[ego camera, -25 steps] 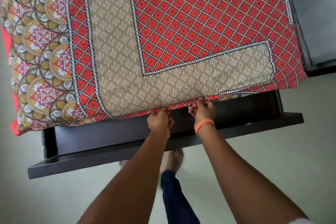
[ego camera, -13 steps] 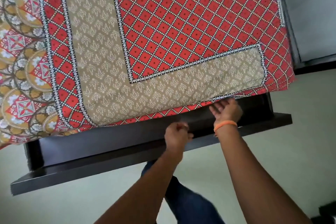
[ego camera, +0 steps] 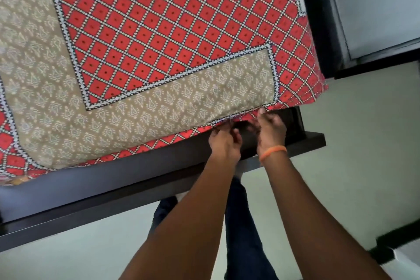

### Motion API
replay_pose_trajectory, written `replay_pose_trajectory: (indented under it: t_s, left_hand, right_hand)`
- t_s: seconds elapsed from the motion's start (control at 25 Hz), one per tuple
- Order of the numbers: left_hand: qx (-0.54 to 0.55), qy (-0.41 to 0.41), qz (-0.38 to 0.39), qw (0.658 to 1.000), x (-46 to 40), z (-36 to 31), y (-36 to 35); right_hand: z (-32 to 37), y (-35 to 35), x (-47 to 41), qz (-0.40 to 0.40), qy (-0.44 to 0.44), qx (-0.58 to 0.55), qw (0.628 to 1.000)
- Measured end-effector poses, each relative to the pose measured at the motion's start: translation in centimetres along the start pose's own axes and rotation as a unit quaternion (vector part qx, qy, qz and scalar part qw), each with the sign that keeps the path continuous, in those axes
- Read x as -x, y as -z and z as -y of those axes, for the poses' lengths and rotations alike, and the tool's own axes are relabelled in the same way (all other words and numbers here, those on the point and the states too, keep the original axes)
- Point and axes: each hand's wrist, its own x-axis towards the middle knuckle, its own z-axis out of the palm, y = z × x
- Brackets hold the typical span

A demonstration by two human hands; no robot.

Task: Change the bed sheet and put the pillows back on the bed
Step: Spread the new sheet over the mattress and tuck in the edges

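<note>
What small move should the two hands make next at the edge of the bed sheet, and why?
Probably push the hem under the mattress. Both the left hand and the right hand grip the red border of the bed sheet where it hangs over the dark bed frame, close to the corner. The sheet already lies flat on top, so tucking this edge seems the next step.

I see my left hand point(ego camera: 223, 141) and right hand point(ego camera: 271, 128) side by side at the hanging edge of the red and beige bed sheet point(ego camera: 159, 52), fingers curled into the fabric. Just below them runs the dark bed frame point(ego camera: 113, 191). An orange band point(ego camera: 272, 151) circles my right wrist.
</note>
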Motion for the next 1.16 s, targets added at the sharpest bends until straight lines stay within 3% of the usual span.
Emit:
replay_pose_trajectory:
  t_s: [0.12,0.2,0.28,0.32,0.4,0.52,0.6,0.64,0.8,0.96,1.16]
  left_hand:
    - [-0.108,-0.067,-0.091,0.988,-1.3,1.0,0.0]
    - [-0.153,-0.152,-0.136,0.967,-1.8,1.5,-1.4]
    - [-0.297,-0.256,-0.180,0.902,-1.7,2.6,-2.4]
    - [-0.405,-0.306,-0.182,0.842,-1.6,3.5,-2.1]
    - [-0.596,-0.395,-0.138,0.686,-1.6,4.9,-0.6]
    - [-0.760,-0.473,-0.036,0.443,-2.4,4.6,2.2]
    - [-0.810,-0.466,0.005,0.357,-3.2,3.7,2.9]
    - [-0.827,-0.443,0.015,0.345,-3.8,3.4,2.9]
    - [-0.835,-0.414,0.003,0.362,-6.5,3.5,1.1]
    - [-0.844,-0.389,0.013,0.369,-8.2,2.8,1.8]
    - [-0.867,-0.361,0.072,0.335,-6.9,2.1,3.0]
  right_hand:
    - [0.7,1.5,-1.4,0.062,0.115,0.224,0.966]
    - [1.6,2.3,-2.2,0.089,0.212,0.366,0.902]
    - [1.8,3.5,-2.9,0.126,0.306,0.479,0.813]
    - [1.7,4.0,-3.3,0.140,0.344,0.527,0.764]
    - [1.2,4.8,-4.1,0.169,0.382,0.597,0.685]
    - [-0.3,5.1,-5.4,0.245,0.370,0.679,0.585]
    - [-0.9,4.6,-6.2,0.268,0.350,0.714,0.544]
    - [-1.0,4.2,-6.5,0.268,0.346,0.721,0.537]
    - [-2.1,2.7,-6.6,0.241,0.336,0.740,0.531]
    - [-3.1,1.9,-6.3,0.234,0.206,0.782,0.539]
    - [-2.8,-0.3,-2.3,0.223,0.236,0.801,0.503]
